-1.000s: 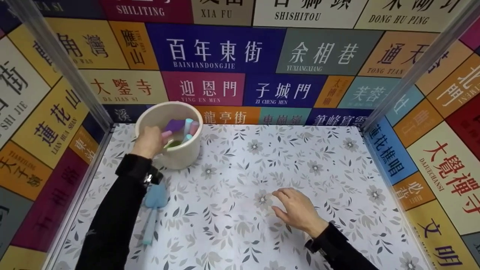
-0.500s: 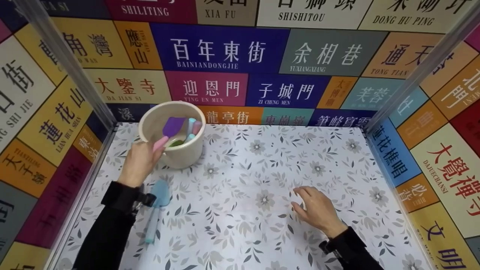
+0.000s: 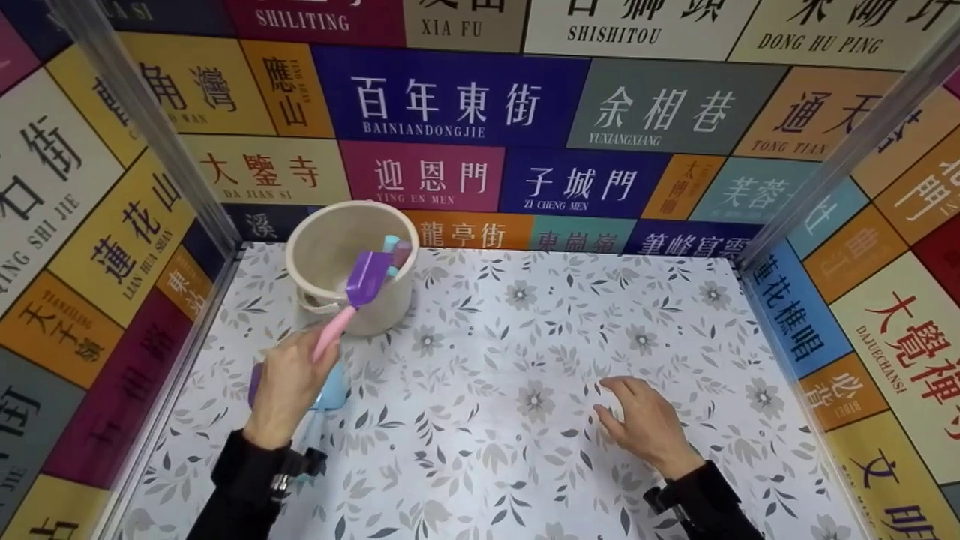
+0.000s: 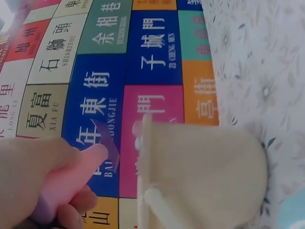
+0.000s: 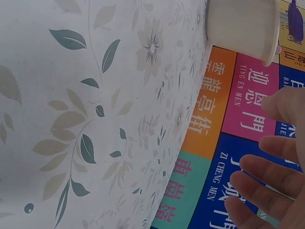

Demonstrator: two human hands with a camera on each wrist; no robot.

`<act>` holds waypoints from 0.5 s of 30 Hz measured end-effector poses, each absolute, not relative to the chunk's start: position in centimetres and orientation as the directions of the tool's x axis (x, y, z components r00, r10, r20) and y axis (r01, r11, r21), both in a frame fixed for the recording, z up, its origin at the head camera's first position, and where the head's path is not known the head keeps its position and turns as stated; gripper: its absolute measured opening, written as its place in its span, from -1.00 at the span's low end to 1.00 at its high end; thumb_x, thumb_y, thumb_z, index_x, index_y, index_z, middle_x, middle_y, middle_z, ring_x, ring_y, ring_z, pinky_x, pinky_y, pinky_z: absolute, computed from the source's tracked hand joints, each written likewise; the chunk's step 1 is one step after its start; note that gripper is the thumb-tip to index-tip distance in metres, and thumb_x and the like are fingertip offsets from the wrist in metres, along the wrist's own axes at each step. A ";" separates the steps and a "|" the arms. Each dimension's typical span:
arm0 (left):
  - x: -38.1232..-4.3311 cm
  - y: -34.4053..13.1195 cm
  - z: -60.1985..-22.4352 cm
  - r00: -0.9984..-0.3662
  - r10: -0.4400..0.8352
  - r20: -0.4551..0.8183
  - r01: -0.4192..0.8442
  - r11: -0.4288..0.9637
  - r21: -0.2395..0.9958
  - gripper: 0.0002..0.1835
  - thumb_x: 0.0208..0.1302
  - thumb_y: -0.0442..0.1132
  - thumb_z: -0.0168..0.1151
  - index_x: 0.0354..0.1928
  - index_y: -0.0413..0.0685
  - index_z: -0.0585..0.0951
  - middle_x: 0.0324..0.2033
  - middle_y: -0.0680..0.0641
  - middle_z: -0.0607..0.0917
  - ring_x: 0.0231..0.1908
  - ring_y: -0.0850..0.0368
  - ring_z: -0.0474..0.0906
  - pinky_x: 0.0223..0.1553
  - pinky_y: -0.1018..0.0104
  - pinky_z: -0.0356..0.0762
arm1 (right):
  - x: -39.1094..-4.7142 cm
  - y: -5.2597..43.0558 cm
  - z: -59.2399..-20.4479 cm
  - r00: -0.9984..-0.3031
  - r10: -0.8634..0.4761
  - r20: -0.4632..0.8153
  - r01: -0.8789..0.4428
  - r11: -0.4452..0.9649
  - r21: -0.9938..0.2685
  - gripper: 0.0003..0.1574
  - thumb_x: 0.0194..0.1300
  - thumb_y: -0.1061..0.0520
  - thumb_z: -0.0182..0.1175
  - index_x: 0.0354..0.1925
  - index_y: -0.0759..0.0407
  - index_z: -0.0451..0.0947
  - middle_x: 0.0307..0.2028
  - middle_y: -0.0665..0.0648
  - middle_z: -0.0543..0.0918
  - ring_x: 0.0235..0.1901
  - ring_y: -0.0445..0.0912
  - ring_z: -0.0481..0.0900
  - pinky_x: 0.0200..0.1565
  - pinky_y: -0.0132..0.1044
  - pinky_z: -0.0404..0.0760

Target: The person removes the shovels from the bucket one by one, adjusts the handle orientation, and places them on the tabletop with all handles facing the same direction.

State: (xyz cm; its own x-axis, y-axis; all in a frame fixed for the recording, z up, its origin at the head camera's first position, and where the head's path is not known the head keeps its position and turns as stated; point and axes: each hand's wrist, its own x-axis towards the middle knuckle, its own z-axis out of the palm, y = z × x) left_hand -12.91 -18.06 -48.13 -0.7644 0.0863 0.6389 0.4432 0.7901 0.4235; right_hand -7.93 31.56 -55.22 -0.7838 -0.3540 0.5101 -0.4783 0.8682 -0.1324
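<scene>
My left hand [image 3: 289, 386] grips the pink handle of a spatula with a purple head [image 3: 367, 279], which overlaps the near rim of a cream bucket [image 3: 322, 244] in the head view. The left wrist view shows the fingers curled round that pink handle [image 4: 71, 179], its lower end purple. Inside the bucket, light blue and mauve rounded ends [image 3: 403, 253] lean against the right wall. A light blue spatula [image 3: 335, 388] lies on the table, partly hidden by my left hand and wrist. My right hand [image 3: 651, 426] hovers at the right with relaxed fingers, holding nothing.
The table [image 3: 480, 450] has a white floral cover. Panels with coloured street-name signs [image 3: 450, 97] wall it in at the back and both sides, with clear posts [image 3: 161, 142] at the rear corners. The bucket stands near the back left corner, its handle [image 3: 319, 306] hanging in front.
My left hand has drawn the purple-headed spatula up out of the bucket and back toward the front. My right hand has shifted slightly right.
</scene>
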 end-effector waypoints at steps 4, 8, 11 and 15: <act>-11.3 -16.7 -50.8 -0.693 0.090 0.716 0.496 0.779 0.383 -0.75 0.06 -0.52 0.51 -0.20 -0.44 0.70 -0.58 -0.23 0.64 -0.65 -0.10 0.55 -0.63 0.05 0.63 | -7.9 31.8 -55.4 -0.802 -0.329 0.498 -0.456 0.876 -0.156 -0.52 0.10 0.20 0.57 -0.02 0.25 0.66 -0.16 0.23 0.74 -0.19 0.12 0.74 -0.27 -0.06 0.75; -9.4 -15.4 -54.0 -0.631 0.081 0.771 0.526 0.775 0.349 -0.69 0.02 -0.50 0.49 -0.13 -0.42 0.69 -0.57 -0.18 0.61 -0.64 -0.02 0.51 -0.62 0.13 0.62 | -7.9 32.0 -55.5 -0.810 -0.312 0.496 -0.443 0.881 -0.169 -0.53 0.10 0.21 0.56 -0.01 0.26 0.66 -0.14 0.22 0.74 -0.18 0.12 0.74 -0.26 -0.04 0.75; -8.0 -14.4 -56.5 -0.601 0.078 0.796 0.536 0.778 0.328 -0.72 0.13 -0.43 0.44 -0.11 -0.41 0.69 -0.55 -0.16 0.60 -0.61 0.01 0.50 -0.58 0.16 0.63 | -7.9 32.1 -55.6 -0.810 -0.309 0.498 -0.444 0.878 -0.177 -0.53 0.11 0.21 0.55 0.00 0.25 0.66 -0.13 0.21 0.75 -0.19 0.10 0.73 -0.25 -0.05 0.75; -6.7 -13.3 -58.9 -0.590 0.074 0.804 0.520 0.797 0.308 -0.73 0.46 -0.23 0.28 -0.09 -0.38 0.70 -0.52 -0.16 0.62 -0.57 -0.01 0.53 -0.54 0.17 0.62 | -7.8 32.1 -55.7 -0.813 -0.288 0.506 -0.437 0.876 -0.204 -0.52 0.10 0.21 0.55 0.00 0.25 0.67 -0.12 0.21 0.75 -0.26 0.05 0.70 -0.32 -0.09 0.72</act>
